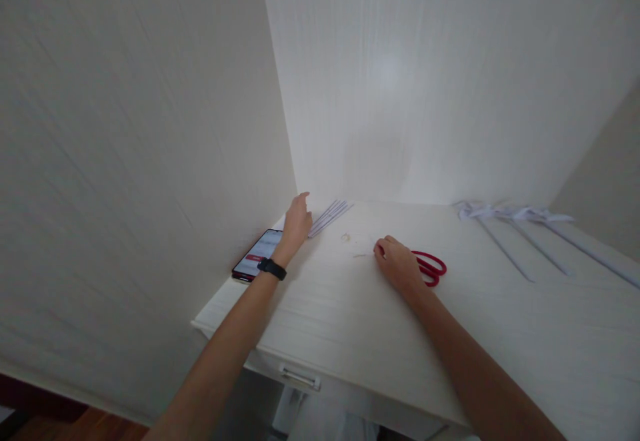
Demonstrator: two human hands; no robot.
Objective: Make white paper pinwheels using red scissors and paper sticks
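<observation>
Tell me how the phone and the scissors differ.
The phone is a flat slab with a lit screen; the scissors show red looped handles. The phone lies by the left wall, the scissors farther right, beside the right hand. Both lie on the white tabletop, each partly hidden by an arm or hand.

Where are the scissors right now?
In the head view, the red-handled scissors lie right of centre on the white tabletop, partly hidden by the right hand.

Desk (333,311) offers passage between left grip (297,222) and right grip (399,264). Red scissors (442,270) crowd the right grip's outer side.
</observation>
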